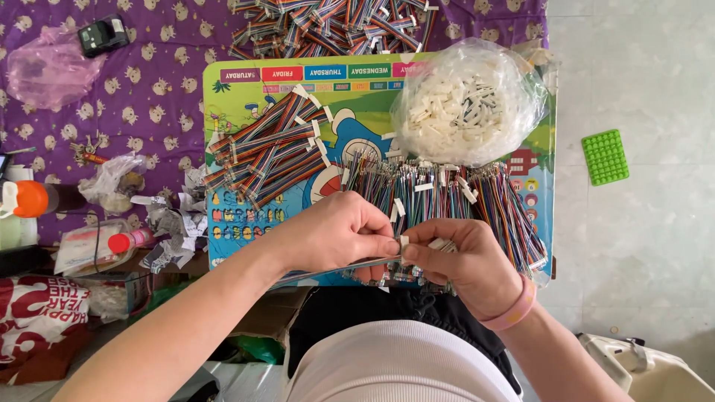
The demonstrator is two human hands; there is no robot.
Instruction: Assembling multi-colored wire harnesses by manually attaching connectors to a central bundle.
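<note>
Both hands meet at the near edge of the colourful cartoon-printed table [238, 97]: the left hand [331, 234] pinches a flat rainbow-striped ribbon cable [335, 269], while the right hand [462, 264] grips a small white plastic connector [404, 242] at the cable's end; a clear bag of white connectors [465, 104] sits at the far right corner

board [223, 253]: ribbon cables [268, 149], connector bag [469, 100].

Glossy printed plastic board [238, 246] on matt patterned cloth [164, 89]. Clear crinkly plastic bag [521, 97] w/ white plastic connectors [454, 112]; wires [491, 201] in smooth coloured plastic insulation.
</note>
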